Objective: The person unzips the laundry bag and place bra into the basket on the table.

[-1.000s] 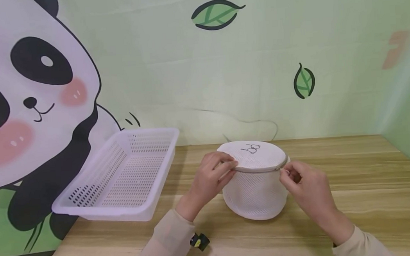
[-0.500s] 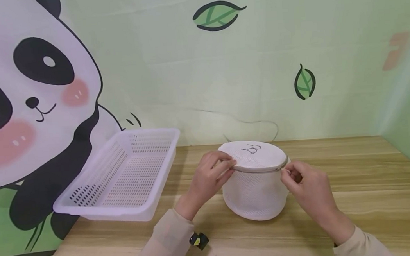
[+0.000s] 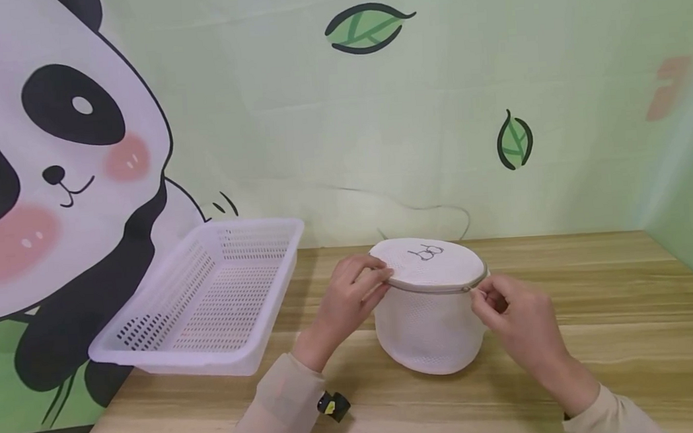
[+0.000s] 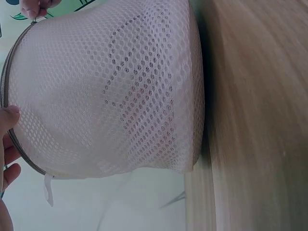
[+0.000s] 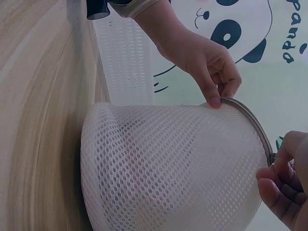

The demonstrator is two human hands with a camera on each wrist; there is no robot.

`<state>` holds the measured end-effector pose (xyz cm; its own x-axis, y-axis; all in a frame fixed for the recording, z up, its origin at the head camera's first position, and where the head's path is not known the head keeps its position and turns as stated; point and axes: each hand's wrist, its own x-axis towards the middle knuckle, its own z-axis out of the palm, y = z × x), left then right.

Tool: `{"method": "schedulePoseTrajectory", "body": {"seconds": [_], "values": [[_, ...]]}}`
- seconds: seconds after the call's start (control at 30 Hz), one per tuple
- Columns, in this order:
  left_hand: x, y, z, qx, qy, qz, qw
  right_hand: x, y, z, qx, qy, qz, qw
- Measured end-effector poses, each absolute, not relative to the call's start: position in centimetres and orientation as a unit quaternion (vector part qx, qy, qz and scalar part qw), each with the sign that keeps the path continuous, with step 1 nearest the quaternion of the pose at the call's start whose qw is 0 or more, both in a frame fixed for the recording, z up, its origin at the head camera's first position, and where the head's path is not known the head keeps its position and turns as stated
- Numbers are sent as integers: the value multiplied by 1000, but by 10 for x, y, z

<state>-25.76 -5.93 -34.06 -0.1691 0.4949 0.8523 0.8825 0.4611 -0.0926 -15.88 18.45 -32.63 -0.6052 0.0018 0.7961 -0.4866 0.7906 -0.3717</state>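
A white mesh laundry bag (image 3: 431, 334), round like a drum, stands upright on the wooden table. Its flat lid has a small line drawing on it, and a grey-brown zipper (image 5: 252, 118) runs round the top edge. My left hand (image 3: 351, 295) pinches this edge at the left, thumb on the mesh side just under the zipper. At the right front, my right hand (image 3: 522, 315) pinches the zipper's slider end between thumb and finger; the pull itself is mostly covered. Through the mesh in the right wrist view, a faint darker, pinkish patch shows inside the bag.
A white perforated plastic basket (image 3: 230, 364) sits to the left of the bag. A small black wrist camera (image 3: 334, 406) shows beside the left sleeve. Behind the table (image 3: 627, 332) hangs a green backdrop (image 3: 294, 133) with a panda and leaves.
My right hand has shifted slightly left along the front of the zipper. My left hand has slid a little left along the rim. The bag stands in nearly the same place.
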Motion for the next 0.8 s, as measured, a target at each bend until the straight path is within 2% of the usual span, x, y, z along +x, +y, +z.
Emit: {"method": "schedulePoseTrajectory", "body": {"seconds": [0.27, 0.8], "values": [[-259, -60, -342, -460, -739, -220, 439, -157, 181, -327, 166, -840, 297, 423], [-259, -60, -342, -449, -769, -216, 400, -154, 170, -331, 188, -840, 294, 416]]}}
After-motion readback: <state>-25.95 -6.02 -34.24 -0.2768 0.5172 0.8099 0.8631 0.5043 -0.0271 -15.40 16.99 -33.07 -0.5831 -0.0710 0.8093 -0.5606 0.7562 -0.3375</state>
